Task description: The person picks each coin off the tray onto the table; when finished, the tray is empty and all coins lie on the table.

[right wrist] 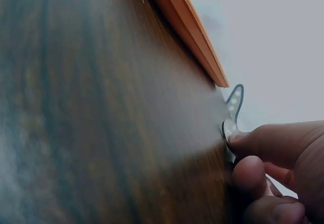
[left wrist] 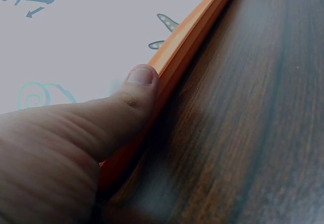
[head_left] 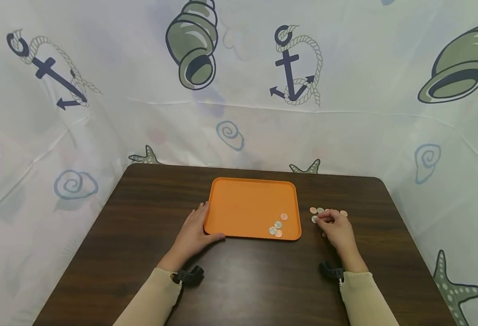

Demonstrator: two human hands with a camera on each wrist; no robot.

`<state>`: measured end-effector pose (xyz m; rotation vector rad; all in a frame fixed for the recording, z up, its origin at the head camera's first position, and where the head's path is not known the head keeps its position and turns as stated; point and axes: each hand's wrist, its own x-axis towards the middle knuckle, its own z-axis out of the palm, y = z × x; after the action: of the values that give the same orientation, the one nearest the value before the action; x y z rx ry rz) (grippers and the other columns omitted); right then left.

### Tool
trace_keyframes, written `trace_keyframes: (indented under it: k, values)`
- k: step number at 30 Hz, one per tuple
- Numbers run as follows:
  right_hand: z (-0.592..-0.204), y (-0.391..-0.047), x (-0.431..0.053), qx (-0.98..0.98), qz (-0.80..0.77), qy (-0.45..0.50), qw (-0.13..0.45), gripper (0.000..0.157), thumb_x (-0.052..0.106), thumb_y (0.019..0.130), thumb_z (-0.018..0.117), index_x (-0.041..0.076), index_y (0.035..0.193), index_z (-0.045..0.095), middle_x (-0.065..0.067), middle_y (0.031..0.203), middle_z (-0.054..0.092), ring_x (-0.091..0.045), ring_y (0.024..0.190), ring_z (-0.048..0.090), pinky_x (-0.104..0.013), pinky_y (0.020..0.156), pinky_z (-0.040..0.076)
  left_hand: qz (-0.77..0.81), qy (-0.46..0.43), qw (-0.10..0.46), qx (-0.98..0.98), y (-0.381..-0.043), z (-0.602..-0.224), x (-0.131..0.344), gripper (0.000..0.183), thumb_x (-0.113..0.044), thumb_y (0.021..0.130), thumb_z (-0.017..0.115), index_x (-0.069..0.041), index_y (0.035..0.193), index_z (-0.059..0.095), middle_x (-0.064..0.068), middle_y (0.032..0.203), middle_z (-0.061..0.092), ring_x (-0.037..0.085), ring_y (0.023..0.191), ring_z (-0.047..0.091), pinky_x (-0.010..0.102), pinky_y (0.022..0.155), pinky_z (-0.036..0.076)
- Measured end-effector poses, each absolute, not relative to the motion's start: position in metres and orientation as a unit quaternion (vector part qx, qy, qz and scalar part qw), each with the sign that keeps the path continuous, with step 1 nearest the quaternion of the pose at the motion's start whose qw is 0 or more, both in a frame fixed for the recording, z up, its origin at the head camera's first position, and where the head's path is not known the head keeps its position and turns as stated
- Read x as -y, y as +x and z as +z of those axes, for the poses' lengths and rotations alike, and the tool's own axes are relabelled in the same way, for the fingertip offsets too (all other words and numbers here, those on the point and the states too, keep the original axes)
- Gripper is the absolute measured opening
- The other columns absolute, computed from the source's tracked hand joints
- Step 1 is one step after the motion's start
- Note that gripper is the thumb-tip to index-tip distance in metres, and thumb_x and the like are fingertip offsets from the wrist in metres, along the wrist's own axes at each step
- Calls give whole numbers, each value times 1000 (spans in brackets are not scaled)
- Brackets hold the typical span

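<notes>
An orange tray (head_left: 247,203) lies on the dark wooden table, with several copper and silver coins (head_left: 278,224) near its front right corner. My left hand (head_left: 194,233) rests at the tray's front left corner, fingers stretched along its left side. In the left wrist view the thumb (left wrist: 136,90) presses against the tray's front wall. Right of the tray, my right hand (head_left: 336,228) pinches a silver coin (right wrist: 229,129) between its fingertips, the coin tilted on edge. Other coins (head_left: 313,210) lie in a row just beyond this hand, partly hidden by it.
The table (head_left: 259,280) has its far edge just behind the tray. A white cloth (head_left: 243,108) printed with anchors, shells and starfish hangs behind and at both sides. Black bands (head_left: 190,275) sit on both wrists, over cream sleeves.
</notes>
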<state>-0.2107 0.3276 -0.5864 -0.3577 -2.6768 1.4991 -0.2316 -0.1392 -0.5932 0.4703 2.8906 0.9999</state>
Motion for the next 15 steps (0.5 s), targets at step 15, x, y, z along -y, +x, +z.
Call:
trace_keyframes:
  k: [15]
  values:
    - [-588, -213, -331, 895, 438, -84, 21, 18, 20, 103, 78, 7, 113, 83, -15, 108, 73, -16, 64, 64, -25, 59, 57, 319, 152, 25, -935, -232, -594, 139, 127, -65, 86, 87, -5, 175, 19, 17, 181, 24, 33, 171, 19, 58, 140, 13]
